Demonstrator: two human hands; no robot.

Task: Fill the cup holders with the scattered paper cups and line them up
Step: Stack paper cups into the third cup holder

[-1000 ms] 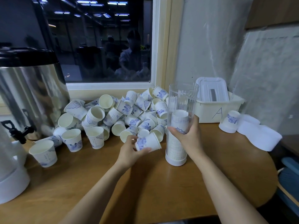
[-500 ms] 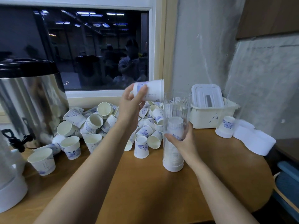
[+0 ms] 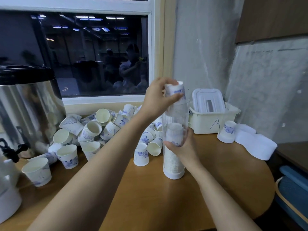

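L hands-side: left hand (image 3: 155,100) grips one paper cup (image 3: 175,89), thumb across the side, fingers curled over the base. Cup is inverted, base up / mouth down, long axis vertical, in line w/ the cup holder (image 3: 177,114) and sitting right at its open top end, lower rim just about in the mouth. Holder is a clear tube, upright on the bench (image 3: 150,189), white cap at the bottom, long axis vertical. Right hand (image 3: 185,147) wraps the tube at mid-height. Nested stack (image 3: 172,161) inside, also base up, fills approx the lower half. Loose cups (image 3: 100,127) piled on the bench left of the tube, under the window, mixed orientations. Writing: handwritten "A" on the cream bin (image 3: 215,124) right of the tube; cups carry a blue print, no legible text. Vs 0.5 s ago: cup was on its side, axis approx horizontal, up and left of the tube; now flipped vertical over the mouth. Right-hand grip unchanged.
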